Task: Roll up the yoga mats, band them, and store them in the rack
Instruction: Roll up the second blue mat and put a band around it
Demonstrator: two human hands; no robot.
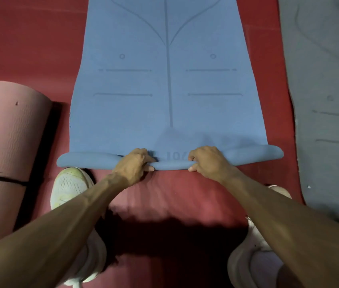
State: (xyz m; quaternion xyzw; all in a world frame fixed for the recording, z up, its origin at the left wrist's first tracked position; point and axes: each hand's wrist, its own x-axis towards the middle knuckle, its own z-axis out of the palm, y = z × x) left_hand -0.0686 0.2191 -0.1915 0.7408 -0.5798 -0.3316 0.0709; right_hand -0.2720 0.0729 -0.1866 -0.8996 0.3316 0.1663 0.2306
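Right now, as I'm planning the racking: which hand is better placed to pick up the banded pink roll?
Left, probably. The pink roll lies left of the blue mat, nearer the left hand; the right hand would have to cross over. Both grip the mat.

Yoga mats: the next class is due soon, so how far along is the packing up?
Done: the pink mat lies rolled, a black band round it. In hand: the left hand and right hand grip the first turn of the blue mat; most of it lies flat. Left: finishing and banding it, the flat grey mat, then storing them all.
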